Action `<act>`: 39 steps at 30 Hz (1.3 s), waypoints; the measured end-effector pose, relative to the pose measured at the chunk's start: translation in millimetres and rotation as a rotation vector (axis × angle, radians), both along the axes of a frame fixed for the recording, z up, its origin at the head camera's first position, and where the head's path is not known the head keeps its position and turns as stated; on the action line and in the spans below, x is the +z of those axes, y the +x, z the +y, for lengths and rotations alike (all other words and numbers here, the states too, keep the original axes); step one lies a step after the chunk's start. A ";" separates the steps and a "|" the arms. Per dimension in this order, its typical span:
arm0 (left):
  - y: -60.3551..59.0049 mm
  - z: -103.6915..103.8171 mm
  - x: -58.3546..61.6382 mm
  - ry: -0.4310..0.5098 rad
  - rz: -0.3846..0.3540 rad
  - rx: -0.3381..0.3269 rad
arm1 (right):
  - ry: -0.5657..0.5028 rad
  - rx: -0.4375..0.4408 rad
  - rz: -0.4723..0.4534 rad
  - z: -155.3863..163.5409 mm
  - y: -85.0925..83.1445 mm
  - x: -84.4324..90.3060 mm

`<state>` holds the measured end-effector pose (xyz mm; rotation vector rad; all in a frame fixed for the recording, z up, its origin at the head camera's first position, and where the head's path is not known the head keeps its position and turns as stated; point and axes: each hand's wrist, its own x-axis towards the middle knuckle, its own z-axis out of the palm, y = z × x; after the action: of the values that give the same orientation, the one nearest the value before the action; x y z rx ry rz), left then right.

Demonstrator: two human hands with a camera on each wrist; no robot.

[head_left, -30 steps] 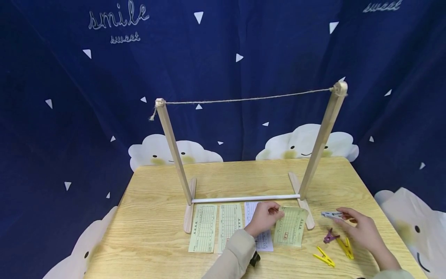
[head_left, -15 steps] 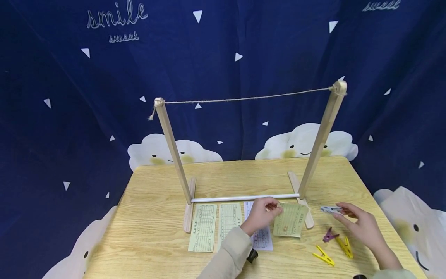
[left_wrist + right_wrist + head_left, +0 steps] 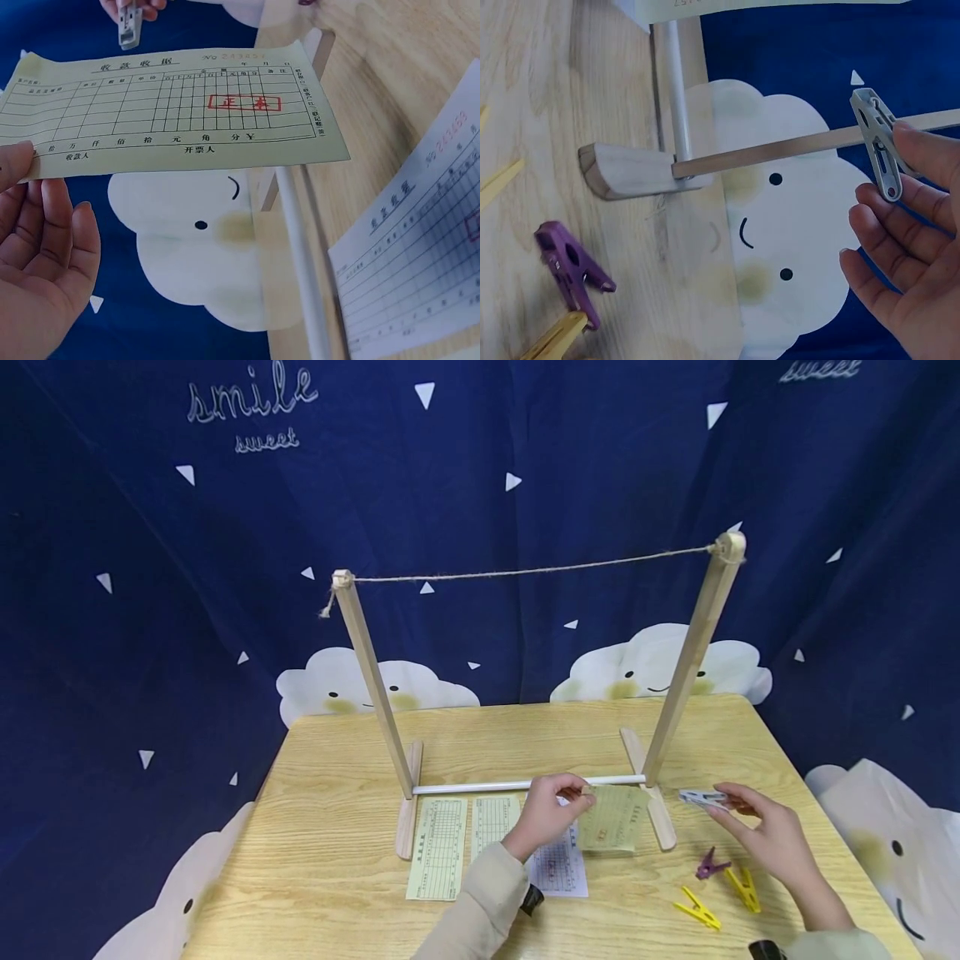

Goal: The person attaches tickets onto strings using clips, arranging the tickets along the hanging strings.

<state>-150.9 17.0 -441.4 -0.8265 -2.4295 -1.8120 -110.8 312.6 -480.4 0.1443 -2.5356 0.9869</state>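
My left hand (image 3: 551, 814) pinches a pale green receipt slip (image 3: 613, 818) by one corner. In the left wrist view the slip (image 3: 180, 112) shows a printed grid and a red boxed stamp. It is raised off the table and tilts, overlapping the rack's white bar (image 3: 487, 788) in the head view. To the right, my right hand (image 3: 772, 835) holds a grey clothespin (image 3: 701, 797) between thumb and fingers. The right wrist view shows this clothespin (image 3: 877, 142) pointing away from the palm.
Two green slips (image 3: 437, 847) and a white slip (image 3: 558, 868) lie in a row, partly behind the left arm. A twine line (image 3: 525, 573) spans two wooden posts (image 3: 693, 668). A purple clothespin (image 3: 708, 863) and two yellow clothespins (image 3: 697, 910) lie at right.
My left hand has lifted the green slip up and moved it slightly left, uncovering more table at right. My right hand has shifted a little up and left with the grey clothespin.
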 end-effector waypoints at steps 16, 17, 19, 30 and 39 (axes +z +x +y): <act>-2.9 -17.6 15.1 0.008 0.078 0.029 | 0.009 0.057 0.094 -25.5 -7.6 13.1; -3.1 -18.3 15.8 0.009 0.084 0.029 | 0.008 0.056 0.095 -26.7 -8.3 13.5; -3.6 -19.9 17.2 0.009 0.090 0.035 | 0.004 0.059 0.100 -29.4 -9.0 15.6; -5.1 -31.3 25.6 0.011 0.147 0.082 | -0.054 0.046 0.145 -44.0 -12.2 27.0; -6.2 -40.1 36.5 0.013 0.191 0.093 | -0.084 0.063 0.215 -51.4 -17.7 33.6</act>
<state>-157.1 -23.1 -404.9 -0.8283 -2.2950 -1.6335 -128.5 261.2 -446.7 0.2918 -2.3037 1.0405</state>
